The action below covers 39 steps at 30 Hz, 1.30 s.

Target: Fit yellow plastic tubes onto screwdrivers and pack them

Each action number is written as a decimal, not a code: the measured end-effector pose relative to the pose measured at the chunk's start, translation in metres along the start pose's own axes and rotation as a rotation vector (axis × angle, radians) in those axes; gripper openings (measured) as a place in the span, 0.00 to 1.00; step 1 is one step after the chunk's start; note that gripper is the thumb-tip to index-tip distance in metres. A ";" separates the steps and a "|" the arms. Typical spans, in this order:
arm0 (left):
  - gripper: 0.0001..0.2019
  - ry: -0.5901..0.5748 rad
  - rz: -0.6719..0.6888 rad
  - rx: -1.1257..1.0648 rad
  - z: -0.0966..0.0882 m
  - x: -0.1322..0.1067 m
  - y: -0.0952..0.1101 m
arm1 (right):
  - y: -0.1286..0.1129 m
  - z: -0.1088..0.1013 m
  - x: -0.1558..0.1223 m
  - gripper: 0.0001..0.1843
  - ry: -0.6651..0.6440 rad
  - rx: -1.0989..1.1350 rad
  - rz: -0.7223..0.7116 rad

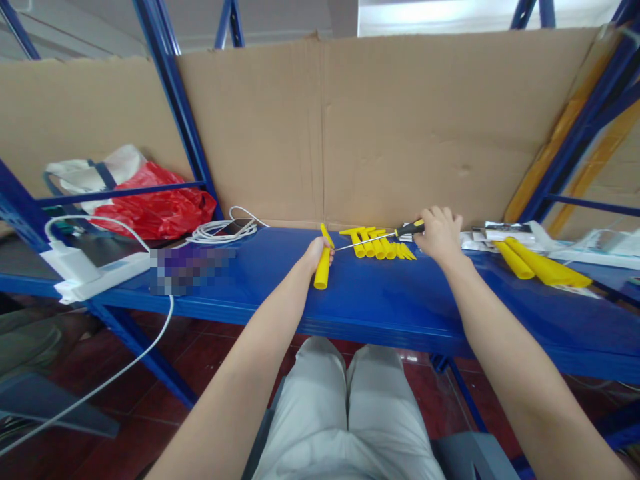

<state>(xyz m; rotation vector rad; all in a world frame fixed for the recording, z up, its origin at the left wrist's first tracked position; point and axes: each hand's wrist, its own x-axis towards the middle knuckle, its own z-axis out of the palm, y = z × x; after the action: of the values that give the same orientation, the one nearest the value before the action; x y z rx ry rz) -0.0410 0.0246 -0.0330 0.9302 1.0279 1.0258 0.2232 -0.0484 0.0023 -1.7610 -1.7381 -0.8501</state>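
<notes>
My left hand (316, 252) is closed around a yellow plastic piece with a tubular handle (323, 272), held at the front middle of the blue shelf. In my right hand (440, 230) is a screwdriver (407, 229) with a yellow and black handle. Its long metal shaft points left, and the tip reaches the yellow piece beside my left fingers. Whether the tip sits in a screw is too small to tell. Between my hands, several similar yellow pieces (371, 248) stand in a row behind the shaft, with small yellow pointed parts (404, 251) at their right end.
More yellow tubular parts (543, 263) lie at the right near papers and packets (505, 232). On the left are a white power strip (107, 275), a coiled white cable (220, 232) and a red plastic bag (155, 203). A cardboard sheet (400, 127) stands behind the shelf (380, 303).
</notes>
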 end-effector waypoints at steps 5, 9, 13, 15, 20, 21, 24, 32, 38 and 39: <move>0.10 0.019 -0.001 0.030 0.000 -0.001 0.000 | 0.007 0.002 0.001 0.15 0.132 0.042 0.065; 0.11 0.022 -0.009 0.036 0.000 0.000 0.000 | 0.007 0.004 0.002 0.15 0.165 0.053 0.107; 0.12 0.020 -0.004 0.029 0.000 0.000 0.000 | 0.006 0.005 0.002 0.15 0.147 0.056 0.111; 0.12 0.018 0.003 0.020 0.000 -0.001 0.000 | 0.006 0.004 0.001 0.15 0.135 0.061 0.108; 0.11 0.004 0.004 0.003 0.000 -0.002 0.001 | 0.005 0.002 0.000 0.15 0.115 0.068 0.125; 0.12 0.001 -0.002 0.001 0.000 -0.002 0.001 | 0.005 0.002 0.000 0.15 0.113 0.070 0.129; 0.14 -0.016 -0.012 -0.002 -0.001 0.000 0.002 | 0.007 0.002 0.000 0.15 0.104 0.081 0.130; 0.15 -0.081 -0.019 -0.003 -0.003 0.000 0.003 | 0.015 0.007 0.000 0.16 0.060 0.073 0.185; 0.14 -0.123 -0.021 -0.011 -0.002 -0.001 0.003 | 0.025 0.016 0.000 0.16 0.018 0.083 0.223; 0.14 -0.127 -0.023 -0.009 -0.001 -0.002 0.003 | 0.026 0.017 0.000 0.16 0.026 0.093 0.218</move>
<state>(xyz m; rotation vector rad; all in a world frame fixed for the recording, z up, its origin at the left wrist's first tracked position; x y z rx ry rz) -0.0431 0.0240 -0.0306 0.9619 0.9257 0.9388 0.2507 -0.0368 -0.0076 -1.8280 -1.5108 -0.6848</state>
